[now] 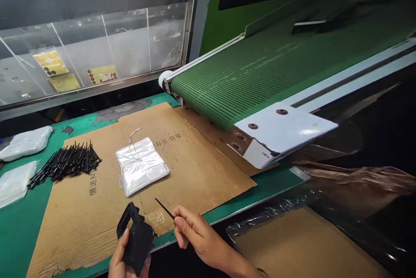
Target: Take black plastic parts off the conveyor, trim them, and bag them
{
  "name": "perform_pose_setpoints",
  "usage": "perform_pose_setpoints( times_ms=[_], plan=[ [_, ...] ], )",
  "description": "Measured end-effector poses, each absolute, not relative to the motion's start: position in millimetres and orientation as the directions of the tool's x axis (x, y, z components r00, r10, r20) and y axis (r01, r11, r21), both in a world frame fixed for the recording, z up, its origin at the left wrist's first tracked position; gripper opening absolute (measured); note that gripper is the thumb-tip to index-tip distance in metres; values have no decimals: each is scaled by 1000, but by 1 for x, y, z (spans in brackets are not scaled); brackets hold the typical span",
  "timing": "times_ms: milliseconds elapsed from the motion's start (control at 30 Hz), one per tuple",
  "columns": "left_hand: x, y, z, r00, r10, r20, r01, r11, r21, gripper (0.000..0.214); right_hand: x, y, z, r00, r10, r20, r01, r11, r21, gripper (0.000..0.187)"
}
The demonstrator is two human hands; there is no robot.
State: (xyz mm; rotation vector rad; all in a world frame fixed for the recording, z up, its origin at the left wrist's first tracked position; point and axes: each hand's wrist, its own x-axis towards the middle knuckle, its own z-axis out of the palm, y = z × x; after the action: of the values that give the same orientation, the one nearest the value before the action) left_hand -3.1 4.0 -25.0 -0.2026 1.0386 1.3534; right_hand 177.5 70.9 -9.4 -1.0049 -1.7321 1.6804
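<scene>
The left hand (125,263) is closed round a chunky black plastic housing (137,240) at the near edge of the brown cardboard sheet (201,169), right hand (199,235) pinching one thin black stick (164,208) beside it — the two not yet touching — with a heap of black sticks (65,163) and a stack of clear plastic bags (141,165) lying beyond.

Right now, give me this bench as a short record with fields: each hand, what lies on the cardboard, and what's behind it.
left hand: holds a black plastic part
right hand: fingers pinch a thin black stick
cardboard sheet: stack of clear bags in the middle, pile of black sticks across its left edge
far left: white bags
behind: green conveyor belt
</scene>
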Motion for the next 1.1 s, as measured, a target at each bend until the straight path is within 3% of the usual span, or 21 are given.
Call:
perform_pose_setpoints(
  times_ms=[100, 167, 333, 467, 667, 867, 1100],
  plan=[
    [1, 12, -13, -142, 639, -756, -939, 156, 307, 25, 165, 58, -10, -641, 751, -160, 77, -145, -986, 38],
    [5, 16, -3, -140, 607, -782, -961, 107, 256, 26, 160, 53, -11, -668, 727, -160, 105, -121, -987, 38],
    [10, 18, 11, -110, 584, -805, -970, 112, 214, 24, 153, 43, -12, -635, 772, -24, 260, 185, -948, 36],
    [11, 17, 12, -120, 572, -811, -973, 94, 210, 22, 149, 37, -17, -560, 807, 188, 408, 466, -785, 38],
    [11, 16, 16, -99, 553, -827, -981, 83, 173, 18, 149, 34, -22, -556, 696, 453, 460, 712, -530, 39],
    [13, 16, 14, -9, 602, -798, -995, 77, 70, 24, 147, 34, -21, -596, 606, 527, 418, 794, -441, 41],
    [17, 10, 14, -15, 548, -836, -993, 86, 75, 28, 150, 51, -26, -561, 607, 563, 459, 794, -398, 43]
  ],
)
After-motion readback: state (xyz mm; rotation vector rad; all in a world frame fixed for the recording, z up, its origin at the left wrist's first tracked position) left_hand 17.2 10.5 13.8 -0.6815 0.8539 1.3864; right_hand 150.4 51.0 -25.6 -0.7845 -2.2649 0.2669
